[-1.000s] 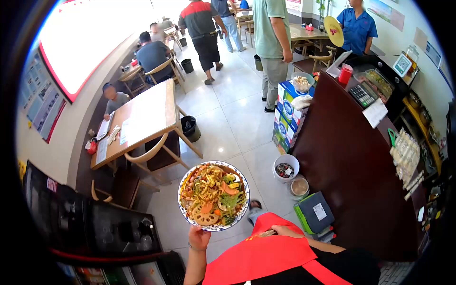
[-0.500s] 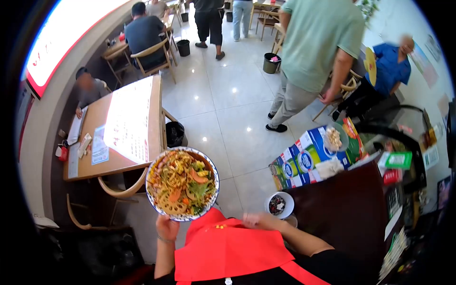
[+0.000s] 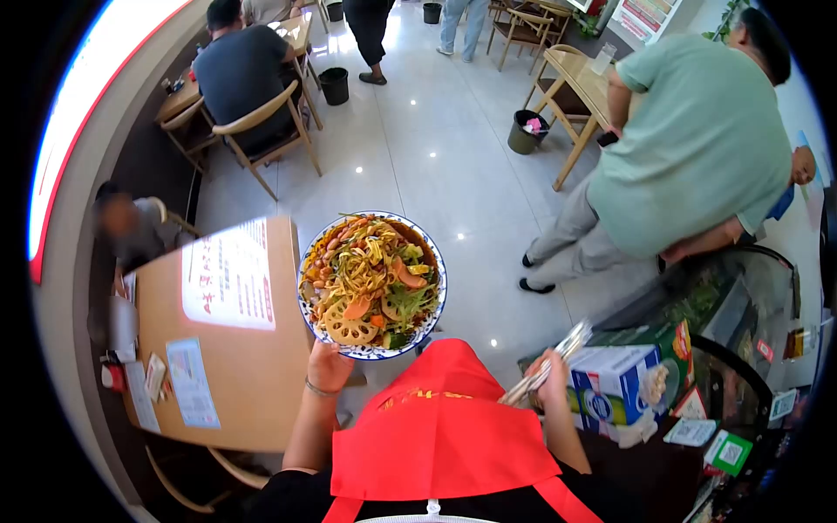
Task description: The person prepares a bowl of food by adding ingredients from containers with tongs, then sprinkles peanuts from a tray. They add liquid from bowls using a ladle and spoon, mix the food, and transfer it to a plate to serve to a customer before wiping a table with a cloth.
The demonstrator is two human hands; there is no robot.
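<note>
My left hand [image 3: 328, 366] grips the lower rim of a patterned blue-and-white bowl [image 3: 440, 309], its fingers mostly hidden underneath. Heaped in the bowl is a noodle dish [image 3: 373, 261] with peanuts, lotus root slices, sausage slices and greens. My right hand [image 3: 551, 379] is closed around a slim bundle of chopsticks [image 3: 571, 342], pale and shiny as if wrapped. It is beside the blue-and-green carton on the right. A red apron [image 3: 436, 427] covers my front.
A wooden table [image 3: 235, 383] with papers stands to the left, a seated person [image 3: 131, 227] behind it. A person in a green shirt [image 3: 697, 148] leans over at the right, near a glass-topped counter [image 3: 741, 288]. Cartons [image 3: 615, 375] and QR-code signs [image 3: 731, 451] are close by. Bins [image 3: 334, 87] stand on the floor.
The bowl now appears farther right and higher. My right hand has moved from near the apron to the right and now shows chopsticks. The person in green has shifted right and leans over.
</note>
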